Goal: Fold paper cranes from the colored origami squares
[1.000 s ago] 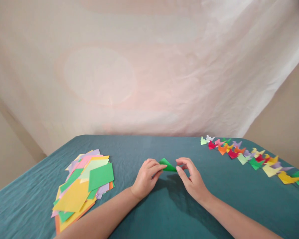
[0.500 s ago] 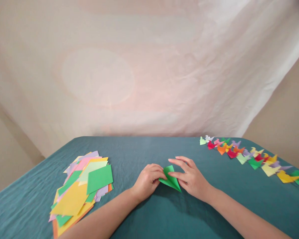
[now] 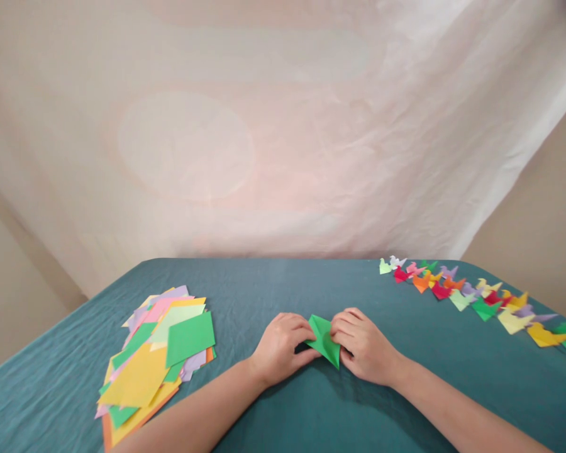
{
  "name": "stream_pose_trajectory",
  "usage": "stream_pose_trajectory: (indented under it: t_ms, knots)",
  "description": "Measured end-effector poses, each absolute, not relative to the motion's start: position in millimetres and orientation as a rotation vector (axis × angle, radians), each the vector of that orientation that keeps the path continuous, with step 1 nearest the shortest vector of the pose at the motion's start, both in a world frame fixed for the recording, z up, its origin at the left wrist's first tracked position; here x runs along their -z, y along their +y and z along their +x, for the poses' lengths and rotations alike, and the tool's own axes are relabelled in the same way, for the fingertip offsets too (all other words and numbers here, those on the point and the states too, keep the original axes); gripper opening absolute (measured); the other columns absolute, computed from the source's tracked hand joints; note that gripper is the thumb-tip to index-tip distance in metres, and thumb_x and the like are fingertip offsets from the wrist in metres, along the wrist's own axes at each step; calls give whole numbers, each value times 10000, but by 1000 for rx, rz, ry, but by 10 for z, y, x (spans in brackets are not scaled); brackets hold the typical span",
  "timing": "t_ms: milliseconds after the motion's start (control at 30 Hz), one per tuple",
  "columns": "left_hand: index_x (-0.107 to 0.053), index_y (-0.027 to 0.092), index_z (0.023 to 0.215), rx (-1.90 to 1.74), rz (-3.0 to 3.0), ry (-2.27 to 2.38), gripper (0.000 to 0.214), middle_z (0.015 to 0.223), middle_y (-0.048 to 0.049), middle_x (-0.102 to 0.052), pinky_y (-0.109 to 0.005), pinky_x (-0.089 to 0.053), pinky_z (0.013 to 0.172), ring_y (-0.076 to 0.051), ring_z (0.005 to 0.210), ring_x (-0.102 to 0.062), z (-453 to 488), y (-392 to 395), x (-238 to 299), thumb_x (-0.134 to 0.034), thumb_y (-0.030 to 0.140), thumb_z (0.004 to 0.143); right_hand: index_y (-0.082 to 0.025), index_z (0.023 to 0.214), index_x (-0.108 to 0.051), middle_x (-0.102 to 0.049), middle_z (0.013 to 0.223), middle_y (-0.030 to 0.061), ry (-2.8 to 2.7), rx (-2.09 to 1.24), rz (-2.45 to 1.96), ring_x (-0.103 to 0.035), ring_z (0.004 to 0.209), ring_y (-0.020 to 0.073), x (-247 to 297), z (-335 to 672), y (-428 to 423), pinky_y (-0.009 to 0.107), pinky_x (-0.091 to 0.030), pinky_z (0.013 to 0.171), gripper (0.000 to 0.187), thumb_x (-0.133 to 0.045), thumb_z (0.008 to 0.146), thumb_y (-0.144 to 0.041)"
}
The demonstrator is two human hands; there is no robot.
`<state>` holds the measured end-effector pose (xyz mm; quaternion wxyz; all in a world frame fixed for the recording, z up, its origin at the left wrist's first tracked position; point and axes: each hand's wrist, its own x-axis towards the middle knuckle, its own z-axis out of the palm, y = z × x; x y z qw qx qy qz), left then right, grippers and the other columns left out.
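Between my hands is a folded piece of green paper (image 3: 324, 340), with one corner pointing away from me and another toward me. My left hand (image 3: 285, 347) grips its left side, thumb below and fingers above. On its right side, my right hand (image 3: 363, 345) has its fingers curled over the edge and holds it. Creases run across the paper's face, and both side corners are hidden under my fingers. The paper appears slightly raised off the cloth, with a shadow beneath.
A loose pile of coloured paper sheets (image 3: 136, 377) lies on the left of the teal tablecloth (image 3: 264, 286). Several folded paper birds (image 3: 485, 308) stand in rows along the right side. Behind the table hangs a pale sheet (image 3: 283, 145).
My right hand's fingers, spread apart before, have closed onto the paper's right side. The paper has opened out wider and now faces up more. My left hand has barely moved.
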<state>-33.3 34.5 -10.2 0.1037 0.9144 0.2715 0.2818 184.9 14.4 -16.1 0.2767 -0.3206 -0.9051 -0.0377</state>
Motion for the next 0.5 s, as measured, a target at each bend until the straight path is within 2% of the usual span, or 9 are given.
stream_pose_trajectory:
  t_ms: [300,500]
  knots:
    - [-651,207,896,-716,2763,889,206,842,-31,-657,-284,-420,751,-164,814,-598,-322,327,111,-463,291,898,-185,703,-558,-578,731,34,-2388,-76,-994,-532,739,174,161,1849,130,325,-397,715,161,-475,670,-51]
    - [-650,185,827,-779,2687,927,301,806,-37,-645,-252,-434,709,-145,763,-592,-320,339,103,-388,297,926,-199,764,-588,-596,760,22,-2297,-334,-1046,-551,724,161,101,1884,148,294,-421,690,111,-497,777,-138]
